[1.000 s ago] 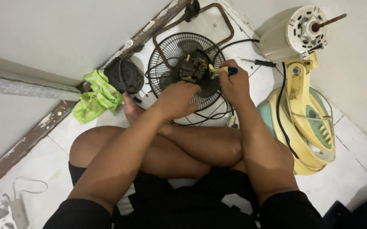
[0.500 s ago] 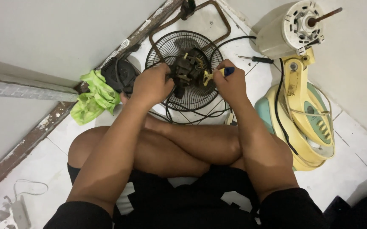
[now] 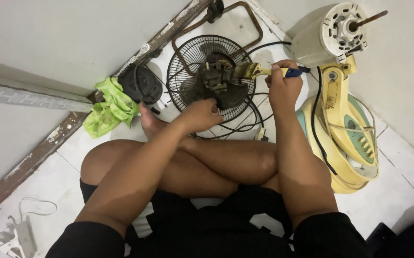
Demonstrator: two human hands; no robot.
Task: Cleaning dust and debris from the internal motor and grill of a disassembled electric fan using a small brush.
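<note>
floor (image 3: 398, 191): white tiles, dark grout lines, meets wall along a worn brown threshold strip (image 3: 39, 153)
fan grille (image 3: 210, 79): black wire, flat on tiles, just left of the right hand's (image 3: 283, 88) grip and right above the left hand (image 3: 199, 114)
green cloth (image 3: 111, 106): crumpled, well left of left hand, against the strip
black round part (image 3: 141, 85): on tiles, touching cloth, left of grille
rusty tube frame (image 3: 238, 21): beyond grille, far from both hands
yellow fan base (image 3: 345, 138): lying on tiles, just right of right forearm
black cable (image 3: 318, 124): runs across the base, below the grip
white power strip (image 3: 18, 236): far lower left, well apart from hands
</note>
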